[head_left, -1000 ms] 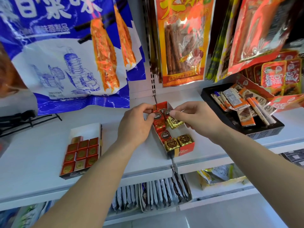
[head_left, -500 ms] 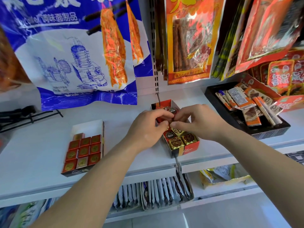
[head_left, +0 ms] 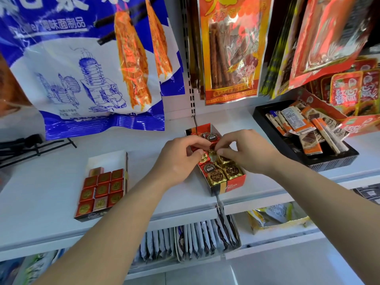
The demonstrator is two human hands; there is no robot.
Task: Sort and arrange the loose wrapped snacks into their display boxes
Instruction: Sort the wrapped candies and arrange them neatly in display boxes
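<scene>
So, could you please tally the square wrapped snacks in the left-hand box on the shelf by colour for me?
Red squares: 8
Paler gold-pink squares: 2
Total: 10, all lying flat in the left box

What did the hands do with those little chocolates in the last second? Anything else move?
Both hands slid from the back of the red cardboard display box toward its middle and drew together. The left hand and right hand now pinch gold foil-wrapped chocolates there, leaving the red foil-wrapped ones at the rear in view. The box of red square sweets and the black plastic tray stayed put.
</scene>
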